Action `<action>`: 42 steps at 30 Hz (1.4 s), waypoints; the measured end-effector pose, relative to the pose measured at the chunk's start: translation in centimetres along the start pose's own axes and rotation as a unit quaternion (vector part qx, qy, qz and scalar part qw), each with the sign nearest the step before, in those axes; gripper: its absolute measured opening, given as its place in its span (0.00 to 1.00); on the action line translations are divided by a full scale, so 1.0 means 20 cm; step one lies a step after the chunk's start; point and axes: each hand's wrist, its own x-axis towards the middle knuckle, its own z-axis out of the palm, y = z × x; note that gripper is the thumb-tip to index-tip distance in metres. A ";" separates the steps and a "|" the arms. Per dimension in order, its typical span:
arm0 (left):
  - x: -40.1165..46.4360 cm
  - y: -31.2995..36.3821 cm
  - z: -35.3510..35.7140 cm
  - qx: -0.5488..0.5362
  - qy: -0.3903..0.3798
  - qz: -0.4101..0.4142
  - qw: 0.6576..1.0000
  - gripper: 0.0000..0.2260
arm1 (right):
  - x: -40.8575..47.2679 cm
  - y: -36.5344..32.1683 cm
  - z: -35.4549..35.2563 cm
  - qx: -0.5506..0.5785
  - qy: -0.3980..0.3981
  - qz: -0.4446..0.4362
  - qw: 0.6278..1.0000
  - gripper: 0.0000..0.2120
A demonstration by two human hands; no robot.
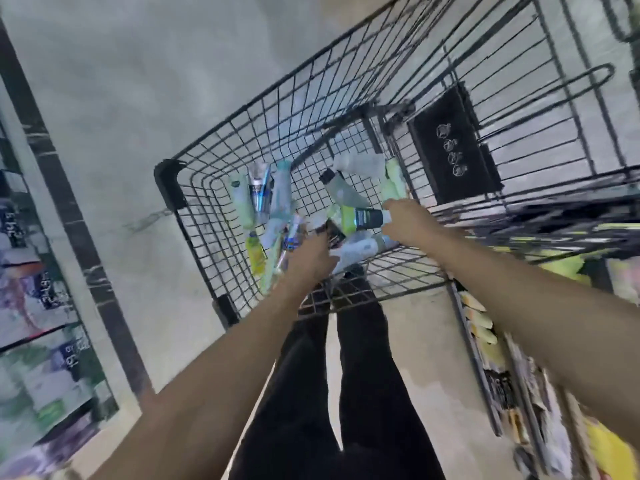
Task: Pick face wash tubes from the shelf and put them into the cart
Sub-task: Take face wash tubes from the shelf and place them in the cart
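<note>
Head view looks straight down past my dark trousers (346, 393) to the black wire cart (180, 188), which I take as my landmark for everything else.

Nearest to me, my left hand (310, 258) reaches over the cart's near rim. Its fingers are curled round a small bunch of face wash tubes (287, 244), and the bunch fans out away from my palm towards the cart's left wall, low over the mesh floor. A yellow tube (255, 255) lies just left of that bunch; I cannot tell whether it is in my grip or already resting on the mesh.

A little farther in, my right hand (407, 221) is near the cart's right wall. Its fingers pinch the cap end of a green and black tube (360, 218), whose long axis runs sideways across the cart, pointing from my fingers towards my left hand. A pale tube (360, 249) lies loose just nearer me than that one.

Farther still, against the cart's far wall, loose tubes lie on the mesh: a silver and blue tube (260, 188) to the left and a clear bottle with a black cap (341, 190) to the right.

Shelves of products flank the cart on both sides, blurred.

I judge that both hands only need to let go: each held tube is already inside the cart walls, and the bare mesh between my hands is the nearest landing spot.
</note>
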 end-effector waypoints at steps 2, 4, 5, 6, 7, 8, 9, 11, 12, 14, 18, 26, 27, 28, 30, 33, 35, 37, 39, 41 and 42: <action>0.10 -0.04 0.10 -0.009 -0.021 -0.024 0.999 0.21 | 0.15 0.02 0.08 -0.022 -0.014 -0.010 1.000 0.18; 0.18 -0.07 0.19 -0.031 -0.039 -0.043 0.998 0.23 | 0.30 0.04 0.17 -0.033 -0.027 -0.018 0.999 0.20; 0.21 -0.08 0.22 -0.039 -0.049 -0.053 0.997 0.22 | 0.37 0.06 0.21 -0.041 -0.030 -0.025 0.998 0.20; 0.24 -0.09 0.25 -0.050 -0.059 -0.061 0.995 0.22 | 0.43 0.08 0.25 -0.048 -0.033 -0.031 0.998 0.21; 0.26 -0.09 0.27 -0.067 -0.068 -0.068 0.993 0.22 | 0.48 0.09 0.28 -0.055 -0.032 -0.034 0.997 0.22; 0.29 -0.10 0.29 -0.082 -0.071 -0.070 0.992 0.23 | 0.53 0.10 0.31 -0.061 -0.031 -0.036 0.997 0.25; 0.33 -0.11 0.30 -0.087 -0.070 -0.071 0.991 0.23 | 0.58 0.11 0.33 -0.064 -0.028 -0.040 0.997 0.28; 0.38 -0.14 0.32 -0.075 -0.069 -0.066 0.993 0.21 | 0.64 0.13 0.38 -0.065 -0.034 -0.047 0.996 0.31; 0.39 -0.15 0.32 -0.073 -0.067 -0.064 0.993 0.20 | 0.67 0.13 0.41 -0.066 -0.038 -0.048 0.996 0.31; 0.41 -0.16 0.31 -0.088 -0.061 -0.059 0.993 0.19 | 0.70 0.15 0.45 -0.076 -0.033 -0.053 0.995 0.30; 0.40 -0.18 0.29 -0.189 -0.025 -0.051 0.980 0.18 | 0.72 0.17 0.45 -0.107 -0.010 -0.061 0.992 0.32; 0.32 -0.12 0.14 -0.399 -0.011 -0.042 0.916 0.14 | 0.60 0.18 0.28 0.133 0.035 -0.010 0.990 0.28; 0.29 -0.09 0.09 -0.399 -0.011 -0.026 0.917 0.13 | 0.57 0.17 0.25 0.166 0.056 -0.003 0.984 0.27; 0.26 -0.07 0.04 -0.395 -0.011 -0.010 0.918 0.12 | 0.53 0.17 0.21 0.203 0.078 0.009 0.976 0.27; 0.20 -0.05 -0.05 -0.388 -0.013 0.028 0.921 0.11 | 0.43 0.17 0.13 0.282 0.114 0.030 0.952 0.26; 0.07 -0.02 -0.23 -0.390 -0.019 0.076 0.918 0.13 | 0.24 0.19 -0.02 0.384 0.153 0.044 0.909 0.21; -0.06 0.00 -0.36 -0.391 -0.024 0.100 0.915 0.15 | 0.09 0.19 -0.11 0.441 0.171 0.047 0.880 0.19; -0.20 0.04 -0.49 -0.407 -0.027 0.129 0.904 0.15 | -0.09 0.17 -0.19 0.485 0.189 0.049 0.853 0.20; -0.35 0.10 -0.62 -0.426 -0.016 0.155 0.891 0.14 | -0.28 0.12 -0.28 0.525 0.221 0.034 0.821 0.28; -0.49 0.15 -0.72 -0.467 -0.008 0.169 0.868 0.13 | -0.48 0.09 -0.36 0.576 0.244 0.009 0.780 0.27; -0.55 0.19 -0.76 -0.488 -0.006 0.180 0.854 0.13 | -0.59 0.06 -0.40 0.599 0.259 -0.005 0.758 0.23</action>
